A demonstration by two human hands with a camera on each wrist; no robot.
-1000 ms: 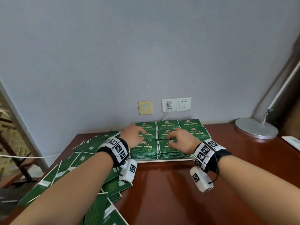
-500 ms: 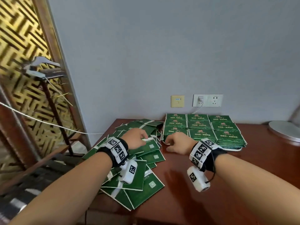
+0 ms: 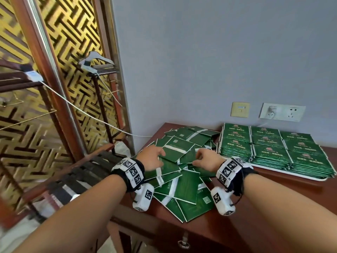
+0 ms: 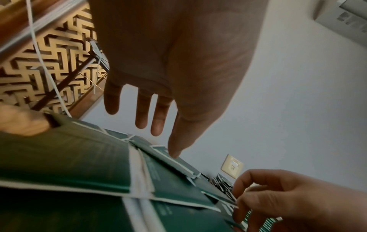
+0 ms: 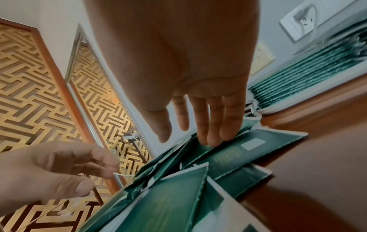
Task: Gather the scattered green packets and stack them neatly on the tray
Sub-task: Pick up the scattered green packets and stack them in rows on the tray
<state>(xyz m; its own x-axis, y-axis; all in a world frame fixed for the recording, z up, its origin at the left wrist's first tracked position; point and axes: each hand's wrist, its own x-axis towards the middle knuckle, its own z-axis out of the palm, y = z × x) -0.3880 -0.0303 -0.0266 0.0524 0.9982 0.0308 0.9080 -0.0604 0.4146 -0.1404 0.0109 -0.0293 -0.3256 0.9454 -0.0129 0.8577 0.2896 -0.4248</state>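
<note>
Left hand (image 3: pixel 152 158) and right hand (image 3: pixel 207 160) held over loose packets (image 3: pixel 182 181) on counter (image 3: pixel 273 207); both grips slack, nothing grasped. Stacked packets (image 3: pixel 273 148) seen on tray (image 3: pixel 291 174).

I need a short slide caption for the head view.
Both hands reach into scattered green packets beside the stacked tray.

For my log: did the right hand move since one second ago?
Yes. The right hand left the stacks on the tray and went left, over the loose packets.
</note>
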